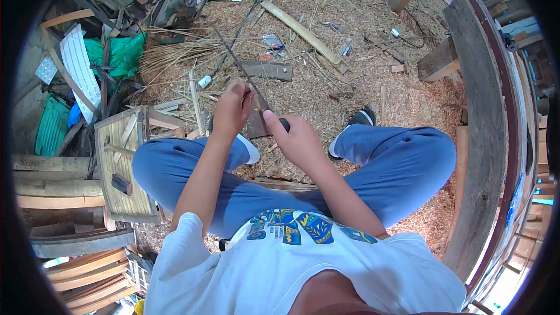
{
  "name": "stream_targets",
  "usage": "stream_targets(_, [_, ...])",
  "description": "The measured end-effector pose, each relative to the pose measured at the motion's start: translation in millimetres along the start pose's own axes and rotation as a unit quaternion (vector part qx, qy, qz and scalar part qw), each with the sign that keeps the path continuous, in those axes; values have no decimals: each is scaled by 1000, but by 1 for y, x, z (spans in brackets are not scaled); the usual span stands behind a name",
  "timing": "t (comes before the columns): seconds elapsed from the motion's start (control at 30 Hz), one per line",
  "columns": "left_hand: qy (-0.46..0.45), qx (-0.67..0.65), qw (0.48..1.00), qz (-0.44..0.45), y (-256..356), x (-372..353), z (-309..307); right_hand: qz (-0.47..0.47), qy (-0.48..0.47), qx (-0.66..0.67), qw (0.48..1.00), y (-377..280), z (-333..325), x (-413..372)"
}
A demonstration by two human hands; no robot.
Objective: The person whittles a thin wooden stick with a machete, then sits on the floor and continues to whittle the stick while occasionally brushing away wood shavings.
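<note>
A long, narrow, dark blade-like strip slants up and left from between my hands, wider at its near end. My right hand is closed at that near end, its thumb laid along it. A rounded black handle end shows beside the fingers. My left hand is closed, with bent fingertips pinched together right at the strip's left edge. I cannot tell what is in that pinch. Beneath the hands is a flat dark brown piece, partly covered by the right hand.
Wood shavings cover the floor. A pale plank and a grey board lie ahead. Thin sticks are heaped at left, near a slatted wooden piece. A long thick timber stands along the right. A black cable crosses the floor.
</note>
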State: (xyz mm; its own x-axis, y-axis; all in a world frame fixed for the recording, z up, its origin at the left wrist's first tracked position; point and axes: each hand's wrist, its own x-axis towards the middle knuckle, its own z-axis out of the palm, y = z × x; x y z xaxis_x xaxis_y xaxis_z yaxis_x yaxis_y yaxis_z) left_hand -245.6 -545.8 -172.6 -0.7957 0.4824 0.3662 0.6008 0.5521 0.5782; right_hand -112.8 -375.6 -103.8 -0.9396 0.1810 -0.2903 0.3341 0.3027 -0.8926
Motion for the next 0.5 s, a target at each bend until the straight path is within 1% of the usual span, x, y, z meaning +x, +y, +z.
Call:
stream_targets(0.17, [26,13,1000,-3,16,4,-13,-11,3,10,1000,-10,-4,-10])
stream_targets(0.27, [-14,-1,1000,-25,3,-6,-6,5,-16,-7,1000,-9,-5,-9])
stream_targets(0.33, [-6,-2,999,-43,5,-9,-3,25,-26,-17,999,-1,0,1])
stream_targets(0.37, [-1,0,999,-44,6,-3,-2,13,-17,-9,1000,-1,-1,4])
stream_targets(0.47, [7,-10,1000,-14,6,-3,-5,-12,9,17,1000,1,-1,-3])
stream_targets(0.5, [24,-3,1000,-6,14,-3,-7,-24,16,23,999,-1,-2,-9])
